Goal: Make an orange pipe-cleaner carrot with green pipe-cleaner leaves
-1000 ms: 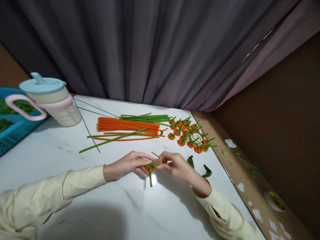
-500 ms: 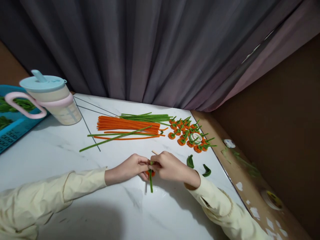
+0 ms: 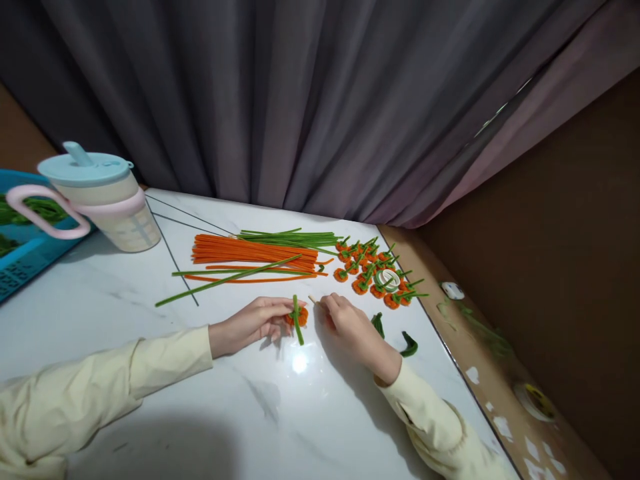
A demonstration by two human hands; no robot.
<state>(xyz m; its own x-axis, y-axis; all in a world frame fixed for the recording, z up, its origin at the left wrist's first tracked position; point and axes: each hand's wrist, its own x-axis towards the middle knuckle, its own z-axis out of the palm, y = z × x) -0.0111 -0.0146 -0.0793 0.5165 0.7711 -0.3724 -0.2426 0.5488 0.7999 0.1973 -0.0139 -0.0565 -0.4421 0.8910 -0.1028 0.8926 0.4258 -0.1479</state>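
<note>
My left hand point(image 3: 260, 319) pinches a small orange pipe-cleaner pumpkin point(image 3: 302, 316) at its left side. A green pipe cleaner point(image 3: 299, 328) crosses the pumpkin, with one end up and one end down. Just to the right, apart from it, my right hand point(image 3: 345, 323) is closed on a thin wooden stick point(image 3: 313, 300), whose tip pokes out toward the upper left. Beyond my hands lies a bundle of orange pipe cleaners point(image 3: 250, 249), with green pipe cleaners point(image 3: 295, 237) behind it. A few loose strands lie across the front of the bundle.
Several finished pumpkins point(image 3: 360, 287) cluster at the right, with a white tape roll point(image 3: 389, 280) among them. Dark green curled pieces point(image 3: 410, 345) lie by my right wrist. A lidded cup point(image 3: 125, 213) and a blue basket point(image 3: 30, 267) stand left. Paper scraps point(image 3: 503, 428) lie beyond the right edge.
My hands have moved apart, and the right one has drawn back from the pumpkin with the stick. The left hand has raised the pumpkin slightly, farther from me, so more of it shows.
</note>
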